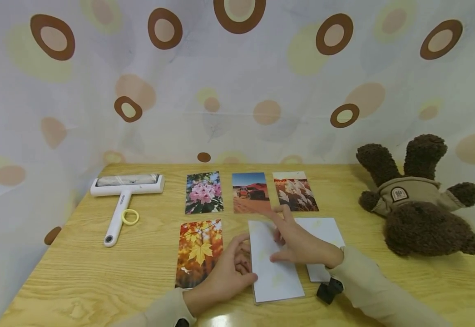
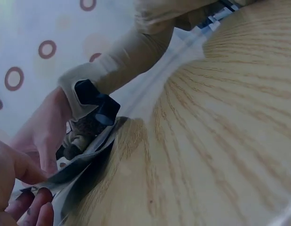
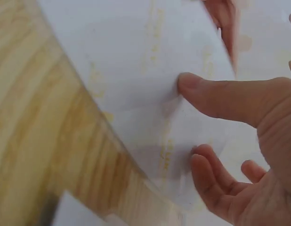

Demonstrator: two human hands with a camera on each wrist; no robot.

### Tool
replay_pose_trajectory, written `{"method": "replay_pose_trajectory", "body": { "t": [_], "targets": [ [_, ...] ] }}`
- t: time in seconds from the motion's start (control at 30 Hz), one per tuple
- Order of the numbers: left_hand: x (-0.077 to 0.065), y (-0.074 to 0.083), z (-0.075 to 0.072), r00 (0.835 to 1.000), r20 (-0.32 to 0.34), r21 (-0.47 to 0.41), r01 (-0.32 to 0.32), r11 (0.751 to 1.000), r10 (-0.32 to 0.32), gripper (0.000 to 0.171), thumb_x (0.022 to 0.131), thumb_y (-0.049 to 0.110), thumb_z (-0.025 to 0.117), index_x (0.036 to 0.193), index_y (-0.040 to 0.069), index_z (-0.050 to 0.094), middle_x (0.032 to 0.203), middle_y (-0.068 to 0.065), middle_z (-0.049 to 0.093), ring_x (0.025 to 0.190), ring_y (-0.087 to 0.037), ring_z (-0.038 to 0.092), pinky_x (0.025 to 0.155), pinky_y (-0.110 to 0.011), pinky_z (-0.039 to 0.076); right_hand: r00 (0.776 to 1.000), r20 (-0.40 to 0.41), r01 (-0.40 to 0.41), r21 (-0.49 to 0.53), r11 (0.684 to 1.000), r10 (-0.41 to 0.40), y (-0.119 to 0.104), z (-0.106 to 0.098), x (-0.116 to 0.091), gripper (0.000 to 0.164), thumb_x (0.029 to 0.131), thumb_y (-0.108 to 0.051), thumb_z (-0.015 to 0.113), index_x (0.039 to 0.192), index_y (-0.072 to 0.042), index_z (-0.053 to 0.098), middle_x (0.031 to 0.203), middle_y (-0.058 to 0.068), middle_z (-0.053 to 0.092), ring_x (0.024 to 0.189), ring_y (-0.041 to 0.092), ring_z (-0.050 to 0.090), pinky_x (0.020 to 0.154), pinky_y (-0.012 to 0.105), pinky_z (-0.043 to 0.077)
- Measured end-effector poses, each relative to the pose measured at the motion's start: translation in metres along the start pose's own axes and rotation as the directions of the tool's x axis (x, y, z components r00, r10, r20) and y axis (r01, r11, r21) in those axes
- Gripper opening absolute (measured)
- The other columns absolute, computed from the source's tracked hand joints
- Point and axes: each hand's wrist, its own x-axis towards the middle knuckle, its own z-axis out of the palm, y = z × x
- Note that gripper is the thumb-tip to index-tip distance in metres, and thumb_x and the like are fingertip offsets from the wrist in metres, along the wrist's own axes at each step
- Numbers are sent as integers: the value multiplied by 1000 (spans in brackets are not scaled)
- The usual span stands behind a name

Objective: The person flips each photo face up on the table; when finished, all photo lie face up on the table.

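A white card (image 1: 276,272) with faint yellow print lies in front of me, slightly raised at its left side. My left hand (image 1: 227,274) pinches its left edge, thumb on top and fingers curled beneath; the left wrist view shows the card's edge between them. Over the upper part of the same card is my right hand (image 1: 304,243), its fingers loosely spread. In the right wrist view the right thumb (image 3: 206,92) touches the white face. Left of the left hand lies a photo of maple leaves (image 1: 198,250). Another white card (image 1: 321,231) is partly hidden under the right wrist.
Three photos stand in a back row: pink flowers (image 1: 203,193), a red truck (image 1: 250,193) and pale grasses (image 1: 296,191). A lint roller (image 1: 125,195) and a yellow ring (image 1: 130,217) lie left. On the right is a brown teddy bear (image 1: 421,204). A patterned curtain (image 1: 237,131) closes the back.
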Motion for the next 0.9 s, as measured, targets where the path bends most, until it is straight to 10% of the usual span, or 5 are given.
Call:
{"method": "replay_pose_trajectory", "body": {
  "t": [0.17, 0.4, 0.9],
  "targets": [
    [4, 3, -2, 999, 44, -128, 30, 991, -25, 59, 91, 4, 60, 144, -3, 35, 122, -26, 51, 88, -8, 59, 76, -20, 50, 995, 40, 97, -29, 995, -96, -11, -1, -2, 106, 79, -6, 78, 157, -21, 8, 109, 5, 37, 76, 6, 49, 67, 19, 47],
    [8, 7, -5, 995, 87, -331, 77, 940, -51, 53, 106, 31, 33, 149, 0, 29, 131, -29, 47, 91, -7, 59, 79, -25, 50, 973, 12, 228, 64, 972, -229, -18, -4, -1, 74, 84, 4, 69, 147, -6, 32, 89, -1, 53, 72, 1, 51, 64, 20, 52],
    [17, 4, -12, 981, 182, -1, -62, 998, 61, 55, 98, 20, 56, 148, 29, 35, 150, -3, 34, 124, -26, 50, 97, -34, 46, 987, -44, 158, 306, 939, -152, -19, -13, -7, 42, 98, -10, 53, 136, -3, 38, 95, 9, 65, 75, 20, 68, 66, 30, 57]
  ]
}}
